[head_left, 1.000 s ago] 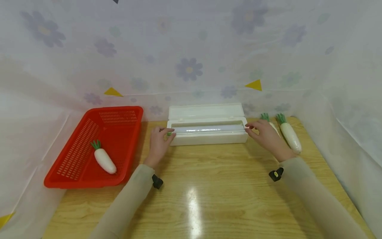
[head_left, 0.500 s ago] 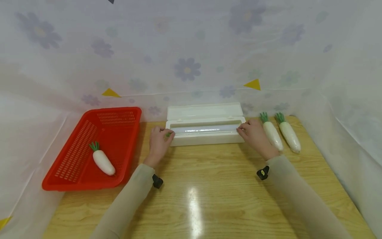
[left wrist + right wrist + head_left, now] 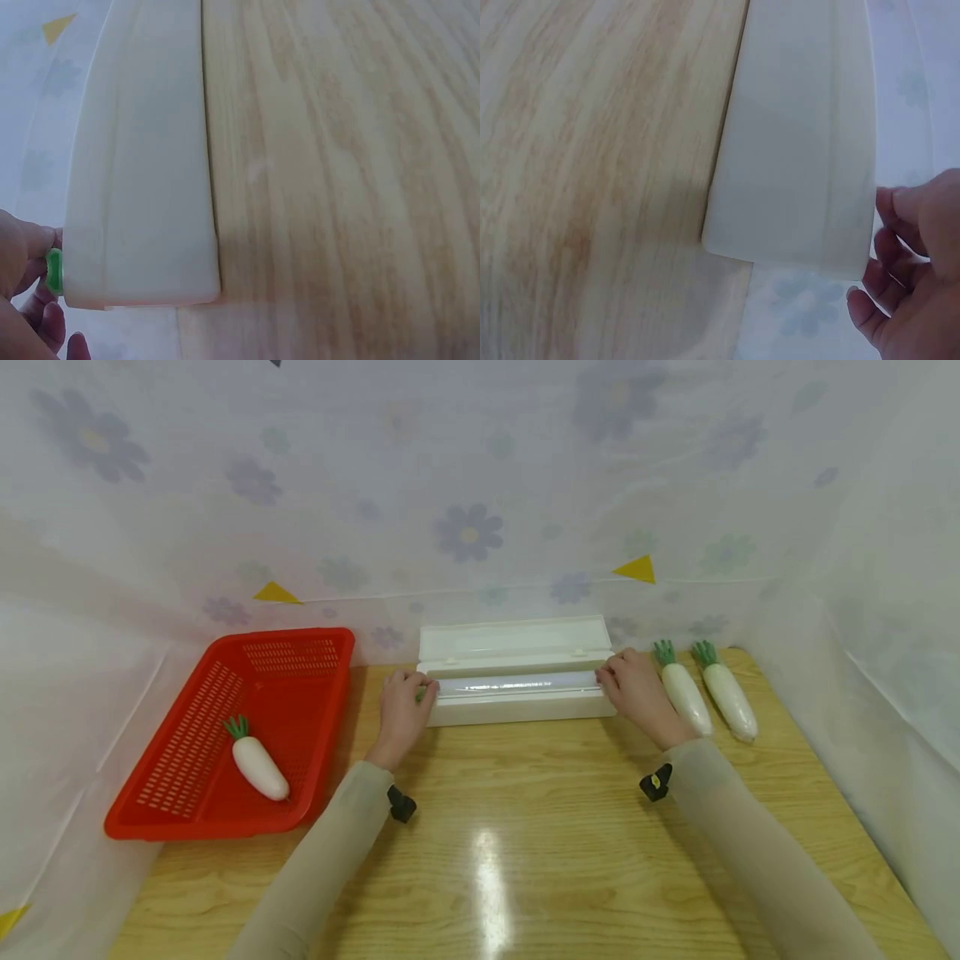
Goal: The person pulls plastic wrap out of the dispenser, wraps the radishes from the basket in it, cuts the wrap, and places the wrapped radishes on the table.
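Note:
A long white cling film dispenser (image 3: 517,710) stands at the back of the table, its lid (image 3: 513,635) raised. Inside it lies a shiny roll of cling film (image 3: 517,683). My left hand (image 3: 401,708) is at the box's left end, thumb and forefinger pinching the film's edge. Just below those fingertips shows the green slider (image 3: 54,271) at the box's rim. At the right end my right hand (image 3: 637,692) pinches the film's edge with curled fingers, right at the rim (image 3: 873,225) in the right wrist view. The thin film itself is mostly hidden by the fingers.
At left stands a red plastic basket (image 3: 330,752) with one white radish (image 3: 258,768) in it. Two film-wrapped radishes (image 3: 686,700) lie side by side at the right, close to my right hand. A flowered curtain (image 3: 472,468) hangs behind the table.
My right hand has moved left from beyond the box's right end onto its rim, uncovering the nearer wrapped radish. The left hand has shifted slightly at the left end.

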Available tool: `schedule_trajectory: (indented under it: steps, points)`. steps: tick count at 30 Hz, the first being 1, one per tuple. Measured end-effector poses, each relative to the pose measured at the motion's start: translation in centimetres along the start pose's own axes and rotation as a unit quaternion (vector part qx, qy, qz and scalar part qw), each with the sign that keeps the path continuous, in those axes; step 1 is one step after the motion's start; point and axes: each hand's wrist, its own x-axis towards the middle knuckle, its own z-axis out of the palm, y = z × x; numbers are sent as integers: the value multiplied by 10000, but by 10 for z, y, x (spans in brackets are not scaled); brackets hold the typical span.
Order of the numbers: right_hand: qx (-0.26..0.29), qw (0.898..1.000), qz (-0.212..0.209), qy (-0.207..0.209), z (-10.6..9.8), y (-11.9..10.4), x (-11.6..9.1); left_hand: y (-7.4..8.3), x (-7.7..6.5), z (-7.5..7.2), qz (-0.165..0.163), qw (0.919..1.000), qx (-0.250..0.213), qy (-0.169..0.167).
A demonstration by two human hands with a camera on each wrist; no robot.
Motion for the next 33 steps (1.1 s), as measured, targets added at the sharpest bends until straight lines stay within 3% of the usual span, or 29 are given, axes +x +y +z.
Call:
schedule_trajectory:
  steps: [5, 11, 22, 30, 33]
  points:
    - [131, 9991, 265, -294, 2, -3, 2, 0, 3, -2, -74, 9998, -74, -193]
    - [-71, 9991, 121, -411, 4, -6, -1, 2, 5, -7, -301, 9975, -286, -566]
    - [-163, 9989, -361, -268, 5, -8, 2, 1, 4, -8, -81, 9973, -601, -422]
    - [-169, 9991, -91, -365, 6, -10, 6, 2, 5, -8, -166, 9972, -609, -397]
    - [-479, 9982, -180, -312, 6, -16, 8, 2, 5, -8, -221, 9969, -670, -358]
